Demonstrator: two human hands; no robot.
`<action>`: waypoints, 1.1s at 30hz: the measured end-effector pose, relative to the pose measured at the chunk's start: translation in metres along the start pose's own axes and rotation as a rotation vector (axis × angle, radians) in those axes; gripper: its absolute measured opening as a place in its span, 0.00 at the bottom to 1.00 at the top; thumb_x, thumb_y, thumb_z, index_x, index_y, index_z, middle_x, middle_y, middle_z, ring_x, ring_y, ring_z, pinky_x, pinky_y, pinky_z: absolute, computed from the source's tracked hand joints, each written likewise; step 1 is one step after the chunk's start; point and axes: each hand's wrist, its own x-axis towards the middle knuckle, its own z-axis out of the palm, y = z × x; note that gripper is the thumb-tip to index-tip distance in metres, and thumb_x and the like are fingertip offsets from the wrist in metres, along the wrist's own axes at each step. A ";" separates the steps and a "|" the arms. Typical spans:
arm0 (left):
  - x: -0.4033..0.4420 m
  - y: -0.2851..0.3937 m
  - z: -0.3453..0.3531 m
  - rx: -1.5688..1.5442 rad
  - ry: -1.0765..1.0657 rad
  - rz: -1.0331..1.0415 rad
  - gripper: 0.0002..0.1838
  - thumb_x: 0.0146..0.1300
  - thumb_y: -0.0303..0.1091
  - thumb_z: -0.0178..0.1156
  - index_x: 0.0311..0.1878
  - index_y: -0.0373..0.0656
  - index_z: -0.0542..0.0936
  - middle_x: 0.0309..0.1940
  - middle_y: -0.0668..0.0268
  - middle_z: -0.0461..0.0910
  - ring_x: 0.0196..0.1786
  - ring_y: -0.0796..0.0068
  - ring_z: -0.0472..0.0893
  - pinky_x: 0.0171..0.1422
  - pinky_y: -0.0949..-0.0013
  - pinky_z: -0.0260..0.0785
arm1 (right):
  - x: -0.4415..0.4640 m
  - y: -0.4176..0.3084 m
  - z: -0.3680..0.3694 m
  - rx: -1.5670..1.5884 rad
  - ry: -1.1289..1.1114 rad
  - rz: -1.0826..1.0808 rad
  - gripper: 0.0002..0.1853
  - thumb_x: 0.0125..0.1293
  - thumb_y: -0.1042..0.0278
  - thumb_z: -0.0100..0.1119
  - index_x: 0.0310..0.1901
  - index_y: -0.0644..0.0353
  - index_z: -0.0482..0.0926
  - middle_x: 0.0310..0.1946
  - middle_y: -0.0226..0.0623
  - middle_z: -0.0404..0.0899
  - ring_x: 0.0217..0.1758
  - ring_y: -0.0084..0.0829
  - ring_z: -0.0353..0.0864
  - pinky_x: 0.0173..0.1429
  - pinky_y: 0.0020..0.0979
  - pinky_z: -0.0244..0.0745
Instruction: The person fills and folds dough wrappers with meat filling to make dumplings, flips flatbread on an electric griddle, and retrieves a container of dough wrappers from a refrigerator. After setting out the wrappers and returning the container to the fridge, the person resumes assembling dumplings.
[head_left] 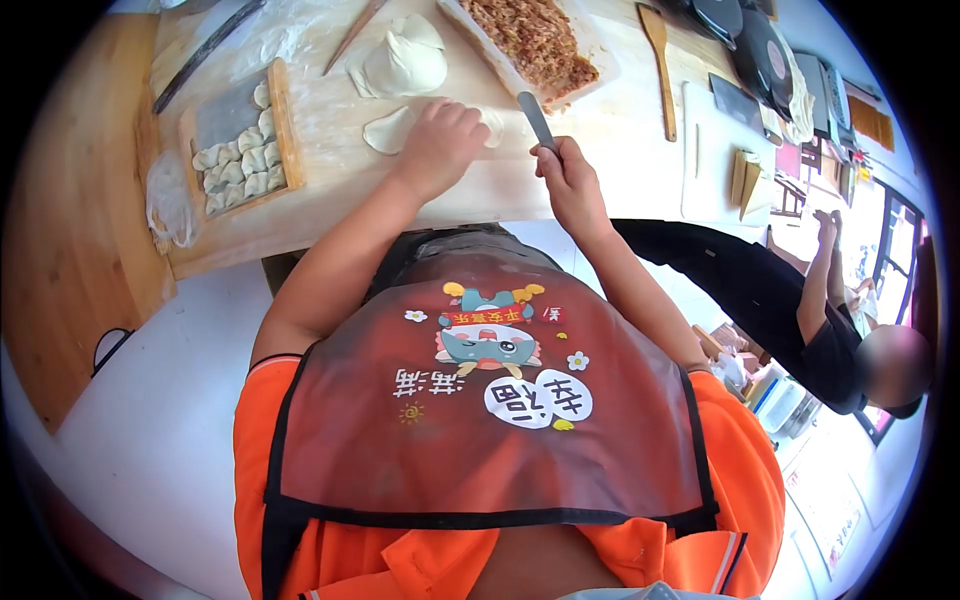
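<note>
My left hand (440,150) is palm down on the floured board, its fingers bent and close together over a round dumpling wrapper (492,128) that shows past the fingertips. Another wrapper (385,131) lies flat just left of it. In my right hand (577,187) is the handle of a flat metal spatula (535,118), its blade pointing toward the tub (478,38) of minced meat filling (530,45). Behind my left hand sits a lump of dough (403,62). Folded dumplings (238,165) stand in rows in a wooden tray (287,130) on the left.
A rolling pin (355,35) and a dark stick (208,52) lie at the back left. A wooden spatula (659,70) and a white cutting board (705,150) are on the right. A plastic bag (172,200) hangs by the tray. Another person (770,290) is at the right.
</note>
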 end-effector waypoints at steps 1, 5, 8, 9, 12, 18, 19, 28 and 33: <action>0.003 0.001 -0.002 -0.021 -0.011 -0.065 0.06 0.60 0.32 0.59 0.39 0.44 0.78 0.42 0.65 0.77 0.49 0.64 0.78 0.63 0.58 0.67 | 0.001 0.004 0.000 0.024 0.010 -0.014 0.15 0.75 0.58 0.53 0.48 0.63 0.76 0.30 0.39 0.80 0.35 0.33 0.79 0.44 0.36 0.73; 0.003 0.024 -0.033 -1.258 -0.019 -0.766 0.05 0.68 0.32 0.54 0.42 0.42 0.76 0.41 0.66 0.78 0.48 0.72 0.78 0.60 0.63 0.70 | 0.006 -0.003 0.000 0.240 -0.039 0.052 0.19 0.71 0.54 0.61 0.49 0.65 0.77 0.23 0.31 0.74 0.25 0.23 0.71 0.31 0.29 0.67; 0.005 0.035 -0.046 -1.970 0.047 -0.805 0.12 0.71 0.34 0.51 0.52 0.36 0.74 0.45 0.59 0.79 0.48 0.69 0.79 0.61 0.62 0.71 | 0.008 -0.030 -0.008 0.742 -0.267 0.371 0.19 0.69 0.56 0.64 0.50 0.64 0.78 0.19 0.20 0.62 0.17 0.12 0.53 0.20 0.22 0.46; 0.005 0.039 -0.048 -1.942 0.060 -0.860 0.14 0.73 0.36 0.50 0.53 0.35 0.74 0.47 0.58 0.79 0.50 0.68 0.79 0.62 0.61 0.71 | 0.009 -0.032 -0.012 0.732 -0.244 0.317 0.19 0.69 0.56 0.65 0.50 0.64 0.77 0.20 0.21 0.63 0.18 0.13 0.56 0.21 0.22 0.49; 0.004 0.046 -0.052 -1.965 0.147 -0.980 0.21 0.76 0.45 0.46 0.56 0.35 0.73 0.51 0.56 0.79 0.55 0.64 0.79 0.65 0.59 0.70 | 0.012 -0.042 -0.024 0.434 -0.120 0.098 0.16 0.69 0.60 0.64 0.49 0.64 0.76 0.26 0.28 0.74 0.28 0.19 0.71 0.33 0.24 0.69; 0.024 0.066 -0.053 -2.520 0.344 -0.802 0.25 0.77 0.48 0.43 0.63 0.36 0.71 0.61 0.55 0.77 0.64 0.57 0.76 0.72 0.56 0.67 | 0.019 -0.059 -0.035 0.089 -0.013 -0.398 0.12 0.76 0.63 0.53 0.52 0.62 0.75 0.44 0.38 0.79 0.46 0.31 0.80 0.55 0.33 0.75; 0.027 0.063 -0.049 -2.460 0.374 -0.820 0.24 0.76 0.45 0.45 0.63 0.36 0.71 0.62 0.54 0.76 0.66 0.57 0.75 0.73 0.56 0.65 | 0.029 -0.060 -0.048 0.036 0.052 -0.443 0.11 0.76 0.63 0.52 0.53 0.60 0.75 0.46 0.39 0.79 0.46 0.32 0.80 0.54 0.33 0.75; 0.014 0.040 -0.041 -2.224 0.467 -0.815 0.24 0.65 0.23 0.50 0.66 0.32 0.68 0.64 0.46 0.73 0.70 0.54 0.71 0.77 0.56 0.61 | 0.132 -0.053 -0.126 -1.359 -0.189 -0.429 0.11 0.66 0.71 0.55 0.47 0.55 0.81 0.47 0.42 0.80 0.45 0.44 0.85 0.47 0.42 0.81; 0.014 0.042 -0.051 -2.039 0.507 -0.777 0.30 0.63 0.25 0.52 0.70 0.32 0.63 0.67 0.45 0.70 0.72 0.54 0.69 0.79 0.57 0.58 | 0.160 -0.053 -0.114 -1.444 -0.485 -0.370 0.11 0.62 0.73 0.57 0.46 0.60 0.82 0.51 0.47 0.79 0.50 0.49 0.84 0.52 0.44 0.80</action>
